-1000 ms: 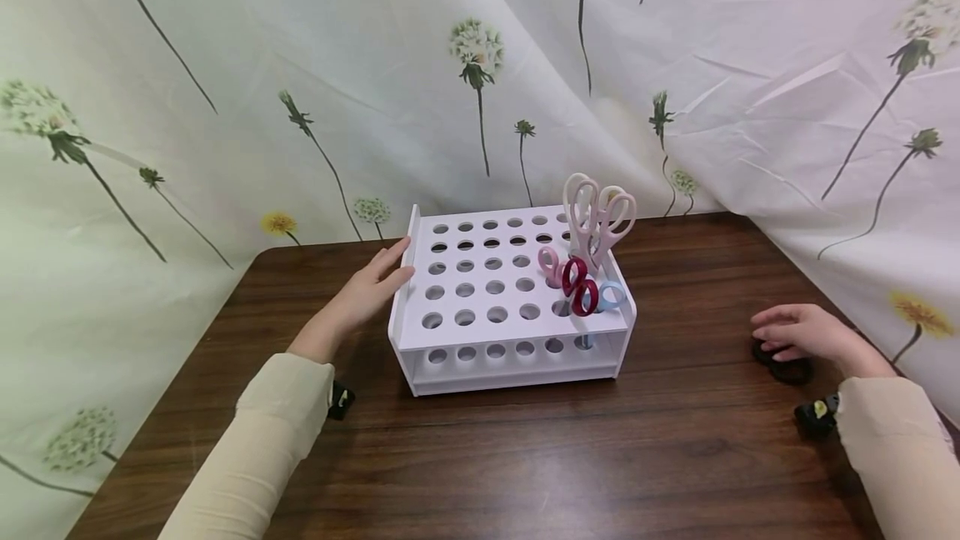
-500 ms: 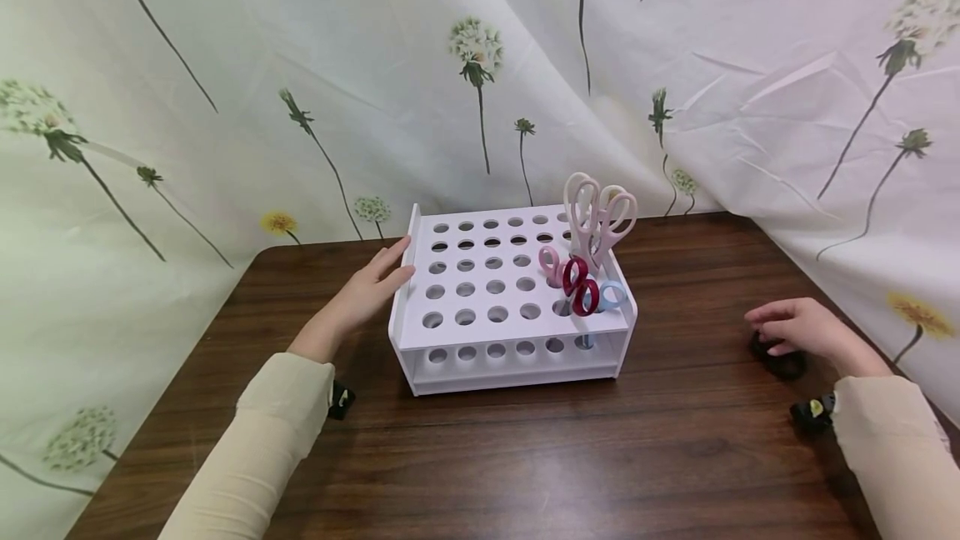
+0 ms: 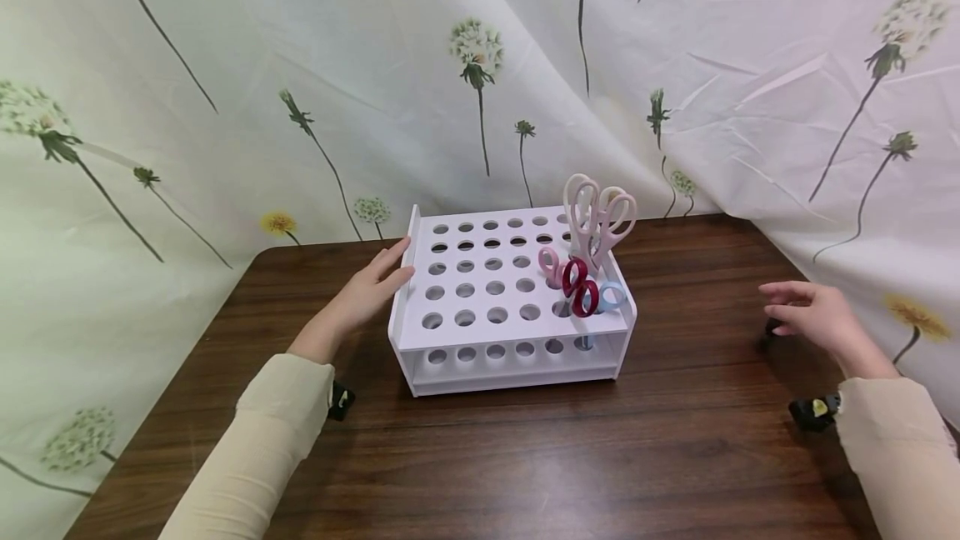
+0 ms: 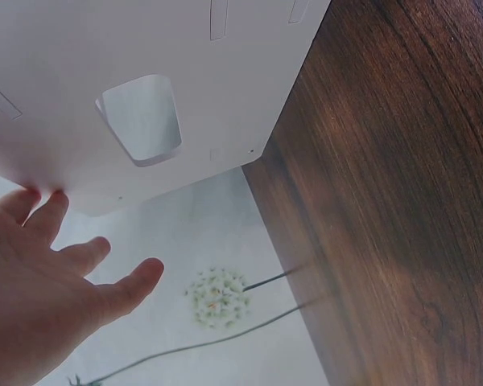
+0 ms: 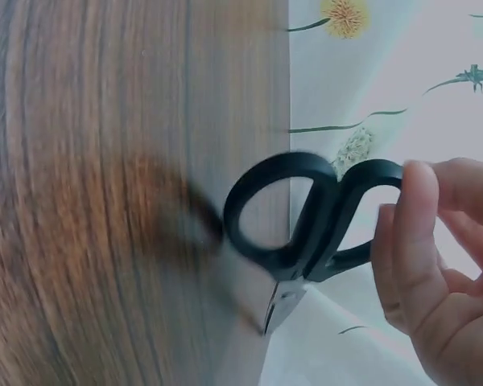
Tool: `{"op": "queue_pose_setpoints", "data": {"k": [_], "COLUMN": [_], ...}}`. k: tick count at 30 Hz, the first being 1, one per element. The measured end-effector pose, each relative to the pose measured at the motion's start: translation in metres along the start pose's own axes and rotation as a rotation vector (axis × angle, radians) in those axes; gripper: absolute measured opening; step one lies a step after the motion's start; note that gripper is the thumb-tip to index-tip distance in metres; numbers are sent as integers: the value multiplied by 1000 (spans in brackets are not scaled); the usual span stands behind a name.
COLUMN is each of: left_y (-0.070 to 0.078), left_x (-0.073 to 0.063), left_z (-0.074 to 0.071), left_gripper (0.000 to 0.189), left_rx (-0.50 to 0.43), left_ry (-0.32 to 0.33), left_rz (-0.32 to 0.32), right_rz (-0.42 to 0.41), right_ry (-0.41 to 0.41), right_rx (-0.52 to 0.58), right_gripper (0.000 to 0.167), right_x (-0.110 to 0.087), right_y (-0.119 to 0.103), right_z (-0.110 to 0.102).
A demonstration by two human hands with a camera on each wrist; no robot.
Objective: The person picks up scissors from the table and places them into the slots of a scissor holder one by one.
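My right hand point(image 3: 813, 319) is raised over the right side of the table, pinching scissors with black handles point(image 5: 307, 233) by one finger loop. Their metal blades point downward, and in the head view the fingers mostly cover them. At the white rack point(image 3: 480, 338) with round holes, my left hand point(image 3: 363, 298) rests its extended fingertips against the left side panel. The left wrist view shows those fingertips at the edge of the panel, near a cut-out opening. Red-handled scissors point(image 3: 587, 283) stand in the right part of the rack.
Beside the red pair, the rack also holds pale-handled scissors point(image 3: 602, 244), pink-handled scissors point(image 3: 561, 269) and light-blue-handled scissors point(image 3: 613, 307). The brown wooden table point(image 3: 480, 473) ends at a white flowered cloth point(image 3: 375, 65) behind and at the sides.
My right hand, first reaching down over the black scissors on the table, has taken hold of them and moved up with them. The left hand and the rack have stayed put.
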State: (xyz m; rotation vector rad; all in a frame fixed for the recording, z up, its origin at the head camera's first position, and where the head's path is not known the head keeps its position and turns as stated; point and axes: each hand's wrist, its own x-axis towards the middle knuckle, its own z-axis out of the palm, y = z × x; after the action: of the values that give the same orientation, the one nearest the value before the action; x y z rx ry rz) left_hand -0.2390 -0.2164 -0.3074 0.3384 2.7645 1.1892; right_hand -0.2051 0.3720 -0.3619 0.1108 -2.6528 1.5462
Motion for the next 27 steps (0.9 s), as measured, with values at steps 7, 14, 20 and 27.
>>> {"op": "queue_pose_setpoints", "data": {"k": [7, 14, 20, 27], "left_y": [3, 2, 0, 1], "left_x": [-1, -3, -2, -2], "left_z": [-1, -1, 0, 0], "left_gripper": [60, 61, 61, 60], "left_rx": [-11, -14, -16, -19], "left_ry": [-7, -6, -6, -8], "left_rz": [-21, 3, 3, 0], "right_rz": [-21, -2, 36, 67], "right_ry": [68, 53, 15, 8], "right_rx": [65, 34, 8, 13], "right_gripper": [48, 42, 51, 56], "right_x": [-3, -4, -1, -1], "right_y": [-5, -9, -7, -7], "right_z": [-2, 0, -1, -2]}}
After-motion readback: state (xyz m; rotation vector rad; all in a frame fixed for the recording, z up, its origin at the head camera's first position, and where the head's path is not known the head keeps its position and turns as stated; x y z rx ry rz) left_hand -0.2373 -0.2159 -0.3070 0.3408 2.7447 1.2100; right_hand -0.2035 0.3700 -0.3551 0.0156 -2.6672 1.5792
